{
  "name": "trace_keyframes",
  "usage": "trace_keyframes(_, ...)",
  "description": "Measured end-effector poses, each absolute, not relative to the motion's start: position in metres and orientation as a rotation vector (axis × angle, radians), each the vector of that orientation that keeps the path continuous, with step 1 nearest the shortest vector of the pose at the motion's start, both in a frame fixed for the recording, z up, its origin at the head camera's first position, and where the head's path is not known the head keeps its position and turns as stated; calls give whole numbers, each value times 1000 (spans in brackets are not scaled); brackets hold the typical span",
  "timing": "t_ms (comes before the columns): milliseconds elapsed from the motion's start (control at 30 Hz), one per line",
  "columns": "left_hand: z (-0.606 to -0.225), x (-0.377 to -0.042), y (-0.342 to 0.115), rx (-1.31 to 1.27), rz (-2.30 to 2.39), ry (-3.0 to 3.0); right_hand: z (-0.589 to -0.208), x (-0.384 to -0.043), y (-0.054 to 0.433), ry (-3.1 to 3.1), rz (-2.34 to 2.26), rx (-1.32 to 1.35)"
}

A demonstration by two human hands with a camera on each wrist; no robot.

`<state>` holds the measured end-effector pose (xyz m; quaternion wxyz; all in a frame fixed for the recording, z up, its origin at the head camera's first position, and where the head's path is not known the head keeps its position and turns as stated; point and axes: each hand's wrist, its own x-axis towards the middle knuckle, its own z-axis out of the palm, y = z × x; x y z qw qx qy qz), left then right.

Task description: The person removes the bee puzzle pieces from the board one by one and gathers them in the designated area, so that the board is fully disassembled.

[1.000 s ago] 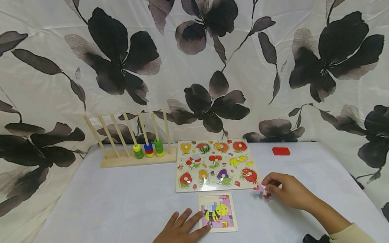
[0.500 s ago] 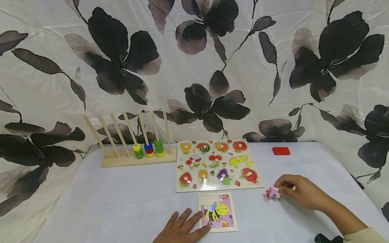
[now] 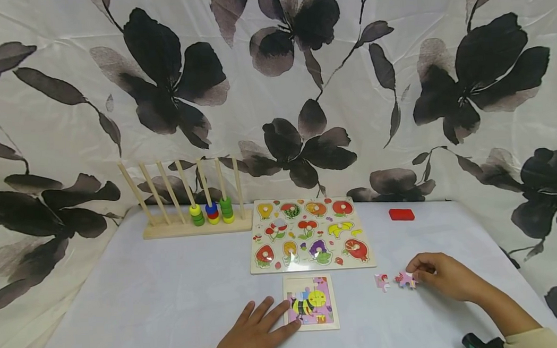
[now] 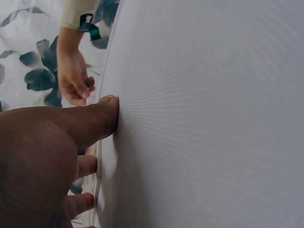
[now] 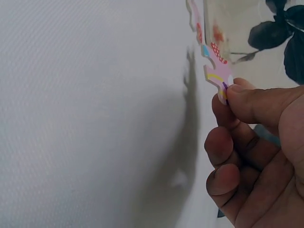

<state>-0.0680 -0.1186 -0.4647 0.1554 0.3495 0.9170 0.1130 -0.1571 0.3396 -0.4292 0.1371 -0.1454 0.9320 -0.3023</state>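
Note:
Between thumb and forefinger my right hand [image 3: 449, 276] pinches a pink jigsaw piece [image 5: 217, 71] with red and yellow marks, right of the puzzle frame. Another pink jigsaw piece [image 3: 382, 283] lies on the cloth just left of it. My left hand [image 3: 256, 332] is spread with straight fingers, its fingertips resting on the left edge of a small wooden bee puzzle [image 3: 335, 303]. The bee picture shows yellow and black inside a pale frame. From the left wrist view, the left thumb [image 4: 97, 121] touches the white cloth.
Behind the bee puzzle lies a fruit peg board [image 3: 311, 236]. A wooden bead stand [image 3: 167, 231] with upright rods and coloured rings stands at the back left. A red flat block [image 3: 401, 215] lies at the back right. A floral cloth [image 3: 375, 109] hangs behind the table.
My right hand has moved to the right with a pink jigsaw piece. A second piece now lies apart on the cloth to its left. My left hand has stayed on the bee puzzle.

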Motion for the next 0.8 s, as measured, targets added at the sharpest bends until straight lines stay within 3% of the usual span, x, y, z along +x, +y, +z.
trace_keyframes(800, -465, -68, -117, 1026, 309, 2654, -445, -162, 328, 2826, -690, -373)
